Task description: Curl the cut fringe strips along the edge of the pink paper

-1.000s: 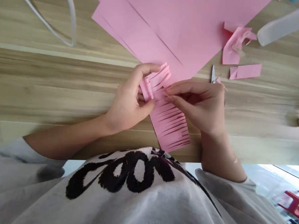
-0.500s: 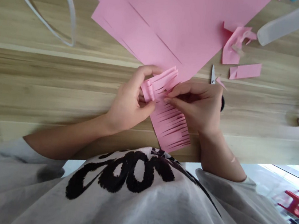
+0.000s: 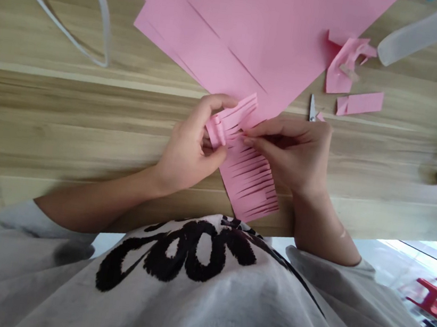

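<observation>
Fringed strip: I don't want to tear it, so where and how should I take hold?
Probably pinch the strip by its left edge, below the left hand in the picture, coming from the left: that edge looks uncut, while the opposite side is slit into a fringe.

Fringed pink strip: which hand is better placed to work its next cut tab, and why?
Probably the right hand: its thumb and index finger meet at the fringed edge of the strip, while the left hand is busy holding the curled part.
</observation>
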Motion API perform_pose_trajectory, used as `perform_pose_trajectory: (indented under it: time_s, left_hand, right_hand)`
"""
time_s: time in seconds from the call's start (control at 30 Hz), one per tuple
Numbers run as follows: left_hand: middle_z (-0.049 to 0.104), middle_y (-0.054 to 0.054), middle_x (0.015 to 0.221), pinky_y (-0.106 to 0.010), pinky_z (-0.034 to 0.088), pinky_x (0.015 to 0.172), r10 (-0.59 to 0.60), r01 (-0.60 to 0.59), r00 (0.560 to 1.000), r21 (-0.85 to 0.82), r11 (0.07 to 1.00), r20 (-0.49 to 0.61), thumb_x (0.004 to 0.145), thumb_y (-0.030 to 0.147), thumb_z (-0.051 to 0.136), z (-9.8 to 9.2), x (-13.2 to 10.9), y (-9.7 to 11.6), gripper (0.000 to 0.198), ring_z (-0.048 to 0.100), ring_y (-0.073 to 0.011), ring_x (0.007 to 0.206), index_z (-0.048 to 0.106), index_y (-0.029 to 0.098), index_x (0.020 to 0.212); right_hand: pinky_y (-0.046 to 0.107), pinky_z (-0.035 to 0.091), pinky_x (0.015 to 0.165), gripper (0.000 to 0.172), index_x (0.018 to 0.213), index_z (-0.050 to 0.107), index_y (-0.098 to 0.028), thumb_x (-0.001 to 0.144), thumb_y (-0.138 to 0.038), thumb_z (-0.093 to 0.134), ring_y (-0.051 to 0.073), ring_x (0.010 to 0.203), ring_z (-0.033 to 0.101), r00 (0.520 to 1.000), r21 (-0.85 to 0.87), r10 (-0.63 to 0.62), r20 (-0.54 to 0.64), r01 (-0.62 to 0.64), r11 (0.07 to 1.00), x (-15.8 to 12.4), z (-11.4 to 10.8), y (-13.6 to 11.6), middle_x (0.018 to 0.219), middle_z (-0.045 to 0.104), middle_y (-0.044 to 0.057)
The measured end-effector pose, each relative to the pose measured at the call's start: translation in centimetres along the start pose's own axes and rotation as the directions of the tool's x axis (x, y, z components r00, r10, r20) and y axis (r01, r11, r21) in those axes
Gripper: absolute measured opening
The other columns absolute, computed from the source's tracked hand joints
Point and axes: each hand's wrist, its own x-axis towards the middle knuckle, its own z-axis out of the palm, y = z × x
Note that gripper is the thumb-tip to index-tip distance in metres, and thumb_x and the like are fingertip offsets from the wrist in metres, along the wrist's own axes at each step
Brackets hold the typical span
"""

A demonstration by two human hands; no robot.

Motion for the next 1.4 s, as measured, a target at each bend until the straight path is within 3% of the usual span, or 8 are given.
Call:
perform_pose_trajectory:
  time_s: [0.33, 0.5, 0.67, 0.8, 1.07, 1.4]
  left_hand:
    - [0.067, -0.003, 0.120, -0.015, 0.054, 0.058, 0.011, -0.009, 0.999, -0.048, 0.999, 0.046, 0.072, 0.001, 0.060, -0.16, -0.06, 0.12, 0.064, 0.060, -0.0048, 0.066, 0.054, 0.022, 0.133]
    - [0.066, -0.004, 0.123, -0.015, 0.052, 0.054, 0.001, 0.000, 1.000, -0.053, 0.999, 0.023, 0.075, 0.004, 0.061, 0.02, -0.03, -0.04, 0.061, 0.060, -0.0046, 0.064, 0.051, 0.024, 0.132]
    - [0.065, -0.005, 0.124, -0.016, 0.054, 0.055, 0.002, -0.001, 1.000, -0.062, 0.998, 0.009, 0.076, 0.009, 0.063, 0.08, -0.01, -0.34, 0.060, 0.064, -0.0066, 0.069, 0.049, 0.025, 0.132]
    - [0.065, -0.006, 0.127, -0.018, 0.055, 0.057, -0.013, 0.014, 0.999, -0.007, 1.000, 0.035, 0.079, 0.011, 0.064, -0.06, -0.01, -0.31, 0.058, 0.066, -0.0084, 0.073, 0.049, 0.024, 0.133]
    - [0.064, -0.002, 0.133, -0.018, 0.054, 0.057, 0.092, -0.090, 0.993, -0.026, 0.996, 0.077, 0.072, 0.000, 0.060, -0.13, -0.25, -0.65, 0.072, 0.062, -0.0076, 0.074, 0.051, 0.029, 0.136]
    - [0.063, -0.007, 0.135, -0.016, 0.053, 0.056, 0.019, -0.019, 1.000, -0.011, 1.000, -0.003, 0.073, 0.003, 0.060, -0.16, 0.08, -0.11, 0.062, 0.059, -0.0025, 0.062, 0.052, 0.021, 0.132]
  right_hand:
    - [0.026, 0.053, 0.058, 0.015, 0.068, 0.077, -0.022, 0.070, -0.007, 0.080, 0.012, 0.063, 0.066, 0.997, -0.011, 0.068, 0.029, -0.068, 0.998, -0.04, 0.02, -0.48, 0.069, 0.076, -0.003]
    - [0.029, 0.062, 0.066, 0.023, 0.069, 0.078, -0.024, 0.069, -0.001, 0.078, 0.015, 0.070, 0.074, 0.998, 0.000, 0.051, -0.022, -0.051, 0.999, -0.02, 0.04, -0.26, 0.072, 0.079, -0.004]
    - [0.032, 0.066, 0.070, 0.020, 0.073, 0.081, -0.025, 0.071, -0.005, 0.080, 0.017, 0.071, 0.076, 0.999, 0.022, 0.041, -0.026, -0.040, 0.999, 0.08, -0.11, -0.08, 0.076, 0.081, -0.002]
    - [0.027, 0.060, 0.060, 0.021, 0.067, 0.078, -0.024, 0.069, -0.003, 0.080, 0.015, 0.066, 0.073, 0.999, 0.000, 0.045, 0.008, -0.045, 0.999, 0.05, -0.07, -0.50, 0.070, 0.078, -0.002]
    - [0.026, 0.050, 0.051, 0.024, 0.061, 0.071, -0.021, 0.062, -0.003, 0.087, 0.011, 0.057, 0.062, 0.996, 0.039, 0.066, 0.057, -0.068, 0.997, 0.03, 0.06, -0.75, 0.062, 0.070, -0.003]
    - [0.032, 0.064, 0.070, 0.028, 0.074, 0.081, -0.024, 0.070, 0.004, 0.077, 0.018, 0.073, 0.077, 0.998, 0.027, 0.059, -0.016, -0.059, 0.998, 0.03, -0.13, -0.18, 0.077, 0.080, -0.002]
